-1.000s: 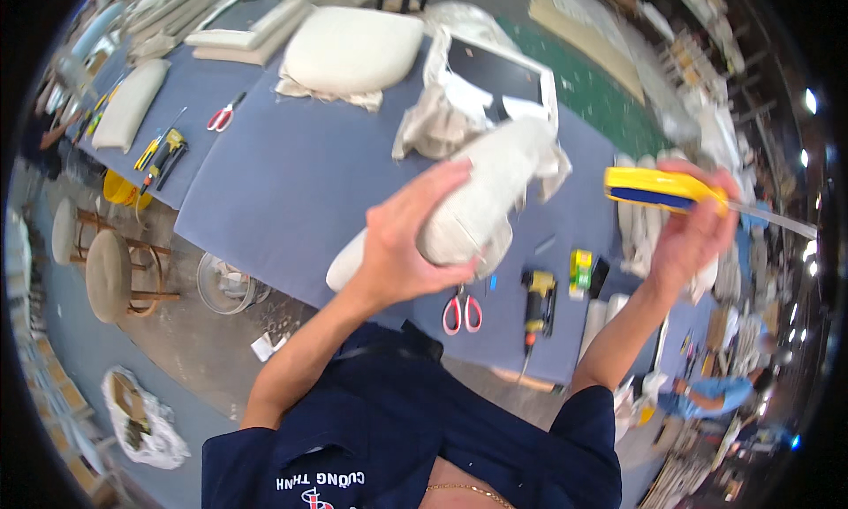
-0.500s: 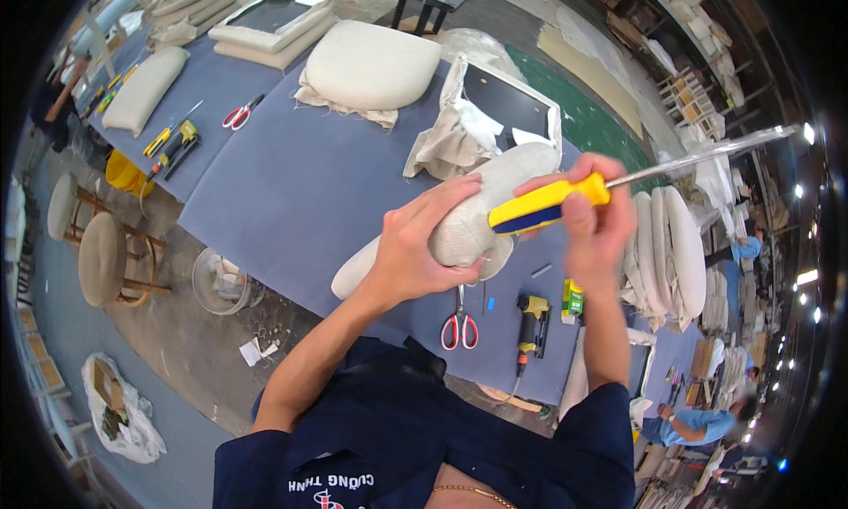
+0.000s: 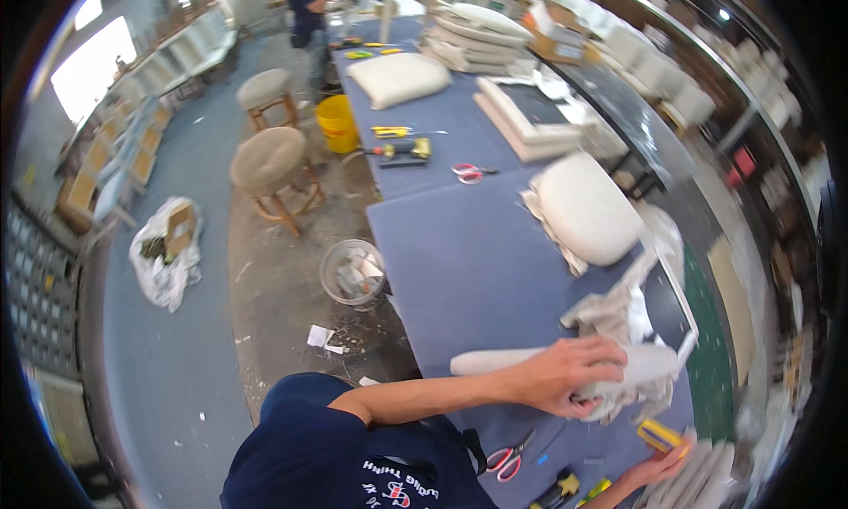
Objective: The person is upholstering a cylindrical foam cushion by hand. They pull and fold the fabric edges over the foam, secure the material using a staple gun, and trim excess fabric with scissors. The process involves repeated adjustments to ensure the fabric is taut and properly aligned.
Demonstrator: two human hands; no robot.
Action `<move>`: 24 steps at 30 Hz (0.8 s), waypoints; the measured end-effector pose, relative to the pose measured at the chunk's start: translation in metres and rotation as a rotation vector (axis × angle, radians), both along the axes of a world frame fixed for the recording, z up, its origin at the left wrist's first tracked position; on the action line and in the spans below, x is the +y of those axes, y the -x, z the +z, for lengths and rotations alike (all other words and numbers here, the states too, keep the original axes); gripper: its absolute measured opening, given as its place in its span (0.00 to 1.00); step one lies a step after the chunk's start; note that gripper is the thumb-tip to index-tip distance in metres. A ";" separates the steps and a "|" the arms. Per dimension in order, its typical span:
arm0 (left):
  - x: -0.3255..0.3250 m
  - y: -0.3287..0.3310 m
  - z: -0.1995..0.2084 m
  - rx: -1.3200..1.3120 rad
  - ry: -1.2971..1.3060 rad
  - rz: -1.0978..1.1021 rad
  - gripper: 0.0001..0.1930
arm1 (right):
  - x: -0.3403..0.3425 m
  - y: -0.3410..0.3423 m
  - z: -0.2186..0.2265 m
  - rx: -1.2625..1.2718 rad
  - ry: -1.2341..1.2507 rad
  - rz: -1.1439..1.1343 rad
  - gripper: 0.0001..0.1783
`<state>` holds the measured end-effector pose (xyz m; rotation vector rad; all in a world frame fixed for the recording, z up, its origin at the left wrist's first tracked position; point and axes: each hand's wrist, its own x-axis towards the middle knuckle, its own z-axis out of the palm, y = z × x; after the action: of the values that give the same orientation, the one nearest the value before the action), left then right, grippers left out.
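Across the blue-grey table lies a cream fabric-covered padded piece (image 3: pixel 652 368), its long end (image 3: pixel 490 361) pointing left. My left hand (image 3: pixel 570 376) is closed over its middle, fingers curled into the cloth. Loose fabric hangs at its lower side. Lower right, my right hand (image 3: pixel 662 465) grips a screwdriver (image 3: pixel 660 436) by its yellow handle, apart from the piece; the shaft cannot be made out. Red-handled scissors (image 3: pixel 505 463) lie nearest me, beside a staple gun (image 3: pixel 558 490). Just beyond the piece is a cream-edged frame with a dark panel (image 3: pixel 667 301).
A cream seat cushion (image 3: pixel 589 210) sits farther along the table (image 3: pixel 442 270). Beyond are another pair of scissors (image 3: pixel 473 172), a second staple gun (image 3: pixel 406 151) and stacked pads (image 3: pixel 468 45). On the floor left stand a bin (image 3: pixel 353 273), stools (image 3: pixel 269 162) and a yellow bucket (image 3: pixel 336 123).
The view has swung left, bringing the floor and stools in. My right hand has moved away from the padded piece with the screwdriver. My left hand still holds the piece, which now lies lower.
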<state>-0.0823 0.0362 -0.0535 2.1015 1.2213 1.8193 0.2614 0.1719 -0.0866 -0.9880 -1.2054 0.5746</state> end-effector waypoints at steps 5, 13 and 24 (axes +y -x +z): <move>0.003 0.010 0.000 -0.084 -0.051 -0.032 0.14 | -0.031 -0.083 -0.232 -0.868 0.453 0.038 0.19; 0.003 0.022 -0.015 -0.174 -0.107 0.079 0.17 | -0.096 -0.108 -0.334 -1.331 0.461 0.097 0.17; -0.004 0.015 -0.091 -0.331 0.152 0.235 0.51 | -0.155 -0.062 -0.332 -1.598 0.564 0.281 0.27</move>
<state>-0.0977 0.0325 -0.1443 1.5553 1.5063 1.9918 0.3236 0.0169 -0.4188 -1.8787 -2.6982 0.2447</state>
